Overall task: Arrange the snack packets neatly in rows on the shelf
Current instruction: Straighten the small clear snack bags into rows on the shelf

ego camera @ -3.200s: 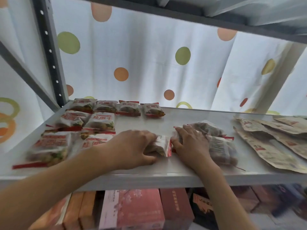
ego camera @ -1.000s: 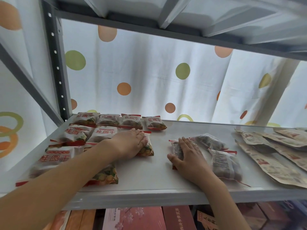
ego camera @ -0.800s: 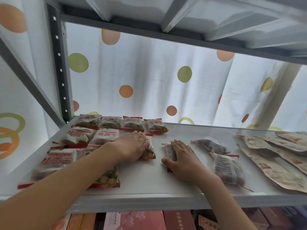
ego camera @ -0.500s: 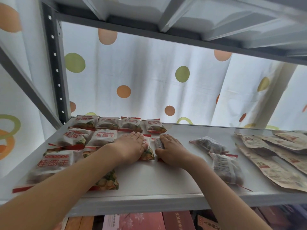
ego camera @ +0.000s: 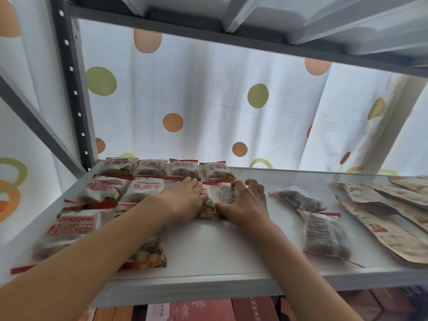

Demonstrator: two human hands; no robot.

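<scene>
crinkly packet (ego camera: 228, 193) sits in the middle row on the shelf (ego camera: 231, 246), pinched by the right hand (ego camera: 245, 202) beside the left hand (ego camera: 185, 200), which lies flat on its neighbour (ego camera: 207, 206). pushed on, it could ride over that neighbour, or nudge the back row (ego camera: 166, 169) crooked.

Bright backlight through curtain (ego camera: 208, 100) | soft focus — edges bowed

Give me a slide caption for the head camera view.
Both hands, left hand and right hand, align snack packets on shelf.

Red "桂圆干" printed on snack packets (ego camera: 146, 186) — readable in each row, other packet print too blurred
</scene>
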